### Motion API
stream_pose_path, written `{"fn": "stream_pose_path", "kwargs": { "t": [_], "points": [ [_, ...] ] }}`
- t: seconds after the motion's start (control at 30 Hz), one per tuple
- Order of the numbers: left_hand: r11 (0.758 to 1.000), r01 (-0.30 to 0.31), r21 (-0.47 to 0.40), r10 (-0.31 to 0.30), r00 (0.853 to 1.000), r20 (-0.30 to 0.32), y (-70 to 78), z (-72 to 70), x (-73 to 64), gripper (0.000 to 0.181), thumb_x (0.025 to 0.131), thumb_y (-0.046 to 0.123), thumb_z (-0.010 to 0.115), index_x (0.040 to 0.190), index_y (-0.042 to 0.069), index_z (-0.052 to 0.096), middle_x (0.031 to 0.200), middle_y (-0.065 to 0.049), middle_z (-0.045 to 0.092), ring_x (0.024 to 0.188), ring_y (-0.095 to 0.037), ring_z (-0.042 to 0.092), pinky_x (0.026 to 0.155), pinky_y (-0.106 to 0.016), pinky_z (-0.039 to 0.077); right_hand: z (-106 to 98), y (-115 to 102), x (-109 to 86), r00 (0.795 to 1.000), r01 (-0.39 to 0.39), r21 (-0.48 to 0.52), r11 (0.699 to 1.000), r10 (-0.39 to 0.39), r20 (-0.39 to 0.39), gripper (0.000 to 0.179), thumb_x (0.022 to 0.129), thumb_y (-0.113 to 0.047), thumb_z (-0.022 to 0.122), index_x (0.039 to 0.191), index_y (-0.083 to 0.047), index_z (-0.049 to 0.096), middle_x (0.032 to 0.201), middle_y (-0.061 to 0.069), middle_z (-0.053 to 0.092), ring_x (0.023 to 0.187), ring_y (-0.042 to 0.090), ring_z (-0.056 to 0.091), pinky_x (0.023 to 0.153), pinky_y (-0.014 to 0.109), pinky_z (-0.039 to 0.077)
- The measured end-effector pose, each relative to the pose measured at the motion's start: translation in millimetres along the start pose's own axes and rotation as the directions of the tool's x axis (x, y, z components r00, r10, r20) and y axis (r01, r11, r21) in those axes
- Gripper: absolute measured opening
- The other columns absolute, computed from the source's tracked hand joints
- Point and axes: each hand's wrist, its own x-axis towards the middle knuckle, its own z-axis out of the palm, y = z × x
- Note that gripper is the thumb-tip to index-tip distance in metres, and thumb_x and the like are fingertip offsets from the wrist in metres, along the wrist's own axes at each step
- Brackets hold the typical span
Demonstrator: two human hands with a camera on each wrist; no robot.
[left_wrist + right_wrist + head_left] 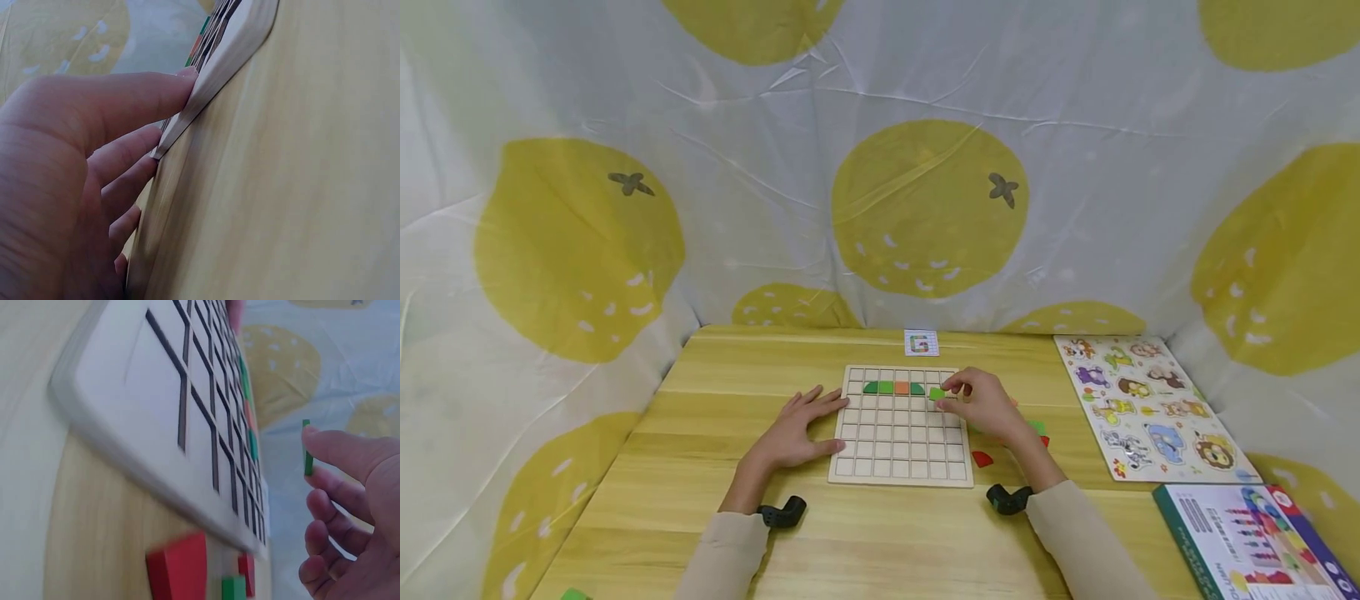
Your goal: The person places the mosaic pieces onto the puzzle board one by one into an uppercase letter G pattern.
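Observation:
A pale wooden grid board (902, 450) lies on the table, with a row of dark green, light green and orange pieces (902, 387) set in its upper cells. My left hand (797, 429) rests at the board's left edge, fingers spread; in the left wrist view the thumb (144, 94) touches the board's rim. Between thumb and fingertips my right hand (988, 404) pinches a light green square tile (937, 393) over the upper right of the board. Seen edge-on in the right wrist view, that tile (307, 449) is held up above the board's surface.
Red pieces (982, 459) and a green piece (1037, 427) lie right of the board. A small pattern card (921, 342) sits behind it. Farther right are an animal puzzle board (1150, 408) and a printed box (1255, 542). A lemon-print cloth (925, 208) hangs behind the table.

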Motion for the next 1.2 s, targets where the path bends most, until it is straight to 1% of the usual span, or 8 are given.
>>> {"fn": "stream_pose_path", "kwargs": {
  "t": [0.17,0.37,0.57,0.73,0.83,0.9,1.0,1.2],
  "points": [
    [1.000,-0.001,0.001,0.001,1.000,0.007,1.8,-1.4,0.4,0.074,0.090,0.046,0.074,0.155,0.022,0.050,0.166,-0.002,0.039,0.159,-0.037,0.019,0.128,-0.062,0.008,18,-13,11.8,1.000,-0.007,0.030,1.000,0.006,0.019,0.023,0.088,-0.024,0.083,0.106,-0.012,0.076,0.096,0.004,0.064,0.084,0.019,0.052,0.070,0.029,0.045],
    [1.000,0.010,0.004,-0.010,1.000,0.006,0.8,-2.2,-0.2,0.073,0.089,0.045,0.074,0.155,0.022,0.050,0.166,-0.001,0.039,0.159,-0.037,0.020,0.128,-0.061,0.008,38,-19,26.1,0.998,0.037,0.048,0.998,-0.040,0.044,0.022,0.087,-0.024,0.085,0.105,-0.013,0.077,0.091,-0.002,0.066,0.078,0.017,0.053,0.070,0.029,0.047],
    [1.000,0.014,0.008,-0.013,1.000,-0.003,-1.7,-2.6,-1.4,0.073,0.089,0.046,0.074,0.154,0.023,0.051,0.165,-0.001,0.040,0.159,-0.038,0.020,0.128,-0.061,0.008,55,-27,36.7,0.994,0.062,0.056,0.997,-0.067,0.083,0.022,0.088,-0.025,0.083,0.106,-0.012,0.077,0.094,-0.003,0.068,0.080,0.013,0.056,0.074,0.027,0.049],
    [1.000,0.010,0.004,-0.010,1.000,-0.001,-1.1,-3.0,-1.2,0.073,0.089,0.047,0.074,0.154,0.023,0.051,0.165,-0.001,0.040,0.159,-0.038,0.021,0.128,-0.062,0.008,67,-35,42.6,0.990,0.075,0.045,0.996,-0.080,0.115,0.021,0.089,-0.025,0.082,0.103,-0.011,0.077,0.092,-0.002,0.067,0.080,0.013,0.056,0.074,0.027,0.050],
    [1.000,0.011,0.005,-0.011,1.000,0.001,-1.2,-2.7,-0.9,0.072,0.089,0.047,0.074,0.154,0.024,0.051,0.165,0.000,0.040,0.159,-0.037,0.021,0.128,-0.062,0.008,73,-42,45.5,0.988,0.073,0.045,0.996,-0.078,0.131,0.021,0.090,-0.024,0.081,0.102,-0.009,0.076,0.091,-0.001,0.065,0.081,0.014,0.056,0.074,0.029,0.050],
    [1.000,0.011,0.004,-0.011,1.000,0.002,-1.3,-2.2,-0.5,0.072,0.089,0.047,0.074,0.154,0.024,0.051,0.165,0.000,0.040,0.159,-0.037,0.020,0.128,-0.062,0.008,76,-45,47.2,0.989,0.059,0.041,0.997,-0.064,0.134,0.020,0.091,-0.024,0.080,0.103,-0.009,0.076,0.091,0.000,0.064,0.081,0.015,0.056,0.074,0.030,0.050],
    [1.000,0.009,-0.001,-0.009,1.000,0.004,-2.0,-0.6,0.1,0.072,0.089,0.047,0.074,0.154,0.024,0.051,0.165,0.000,0.039,0.159,-0.037,0.020,0.128,-0.062,0.008,80,-50,48.7,0.991,0.035,0.023,0.999,-0.037,0.127,0.020,0.091,-0.023,0.080,0.104,-0.009,0.075,0.088,0.000,0.063,0.080,0.016,0.055,0.073,0.031,0.049],
    [1.000,0.000,-0.004,0.000,1.000,0.001,-2.5,0.5,1.0,0.072,0.089,0.048,0.073,0.154,0.025,0.052,0.165,0.000,0.040,0.159,-0.038,0.021,0.128,-0.063,0.008,84,-52,52.2,0.994,0.032,-0.035,0.999,-0.028,0.107,0.018,0.090,-0.026,0.080,0.101,-0.012,0.075,0.085,-0.001,0.063,0.077,0.014,0.055,0.071,0.030,0.048]
  ]
}}
